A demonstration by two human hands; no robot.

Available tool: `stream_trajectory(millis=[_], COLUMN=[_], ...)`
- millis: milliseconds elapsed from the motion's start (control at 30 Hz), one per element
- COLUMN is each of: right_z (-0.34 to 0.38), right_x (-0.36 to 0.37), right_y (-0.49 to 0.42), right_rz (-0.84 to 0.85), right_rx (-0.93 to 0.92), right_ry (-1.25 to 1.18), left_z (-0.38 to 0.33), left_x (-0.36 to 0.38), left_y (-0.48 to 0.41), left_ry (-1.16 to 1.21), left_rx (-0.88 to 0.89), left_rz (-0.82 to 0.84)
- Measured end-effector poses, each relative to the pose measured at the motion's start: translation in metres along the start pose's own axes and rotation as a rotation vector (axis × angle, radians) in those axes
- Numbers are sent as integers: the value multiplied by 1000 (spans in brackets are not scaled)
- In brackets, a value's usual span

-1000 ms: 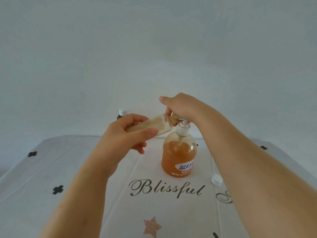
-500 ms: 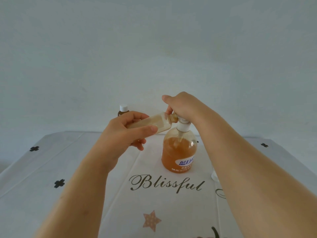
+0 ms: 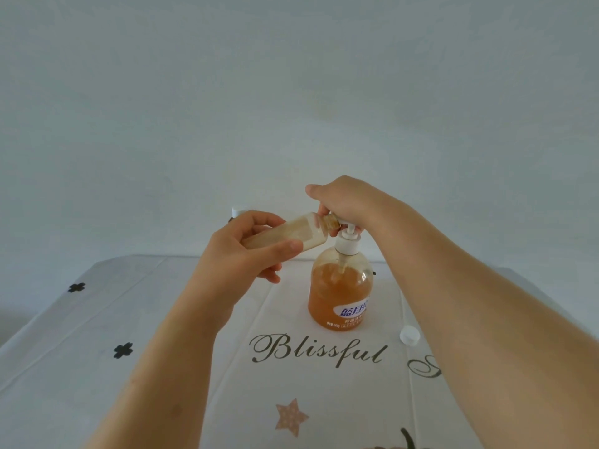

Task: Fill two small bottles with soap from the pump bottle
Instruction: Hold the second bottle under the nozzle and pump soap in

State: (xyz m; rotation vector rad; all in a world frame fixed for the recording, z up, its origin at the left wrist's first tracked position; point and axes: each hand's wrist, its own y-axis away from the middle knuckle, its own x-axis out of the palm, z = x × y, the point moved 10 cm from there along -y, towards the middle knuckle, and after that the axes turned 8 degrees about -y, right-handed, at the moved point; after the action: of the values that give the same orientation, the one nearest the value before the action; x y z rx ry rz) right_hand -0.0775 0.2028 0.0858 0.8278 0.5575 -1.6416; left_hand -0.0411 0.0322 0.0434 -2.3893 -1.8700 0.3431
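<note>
The pump bottle point(image 3: 340, 293), clear with orange soap and a white pump, stands on the table's middle. My right hand point(image 3: 346, 202) lies over the pump head, its fingers curled down around it. A small clear bottle point(image 3: 304, 233), tilted almost on its side and partly filled with pale soap, is held by my left hand point(image 3: 249, 251), thumb in front. Its open neck meets the pump nozzle under my right fingers. A second small bottle point(image 3: 237, 212) with a white cap peeks out behind my left hand; only its top shows.
A loose white cap point(image 3: 409, 336) lies on the table to the right of the pump bottle, close to my right forearm. The tablecloth point(image 3: 97, 335) is white with black crosses, a star and the word "Blissful". A plain wall rises behind the table.
The pump head has risen from its pressed-down position and my right hand has lifted with it. The small bottle stays at the nozzle. The loose cap shows again beside my forearm.
</note>
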Motion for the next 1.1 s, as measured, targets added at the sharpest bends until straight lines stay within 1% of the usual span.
stream_trajectory(millis=[267, 500, 633, 800, 1100], right_z=[-4, -8, -11, -8, -2], right_x=[0, 8, 6, 2, 0], right_y=[-2, -2, -3, -3, -1], right_rz=[6, 3, -14, -36, 7], right_rx=[3, -53, -36, -21, 27], right_ry=[-40, -20, -54, -42, 21], left_z=[2, 11, 9, 7, 1], left_x=[2, -1, 0, 0, 2], left_y=[-4, -7, -5, -3, 0], left_ry=[-18, -47, -33, -31, 8], left_rx=[-11, -39, -40, -32, -9], left_rz=[7, 26, 27, 27, 19])
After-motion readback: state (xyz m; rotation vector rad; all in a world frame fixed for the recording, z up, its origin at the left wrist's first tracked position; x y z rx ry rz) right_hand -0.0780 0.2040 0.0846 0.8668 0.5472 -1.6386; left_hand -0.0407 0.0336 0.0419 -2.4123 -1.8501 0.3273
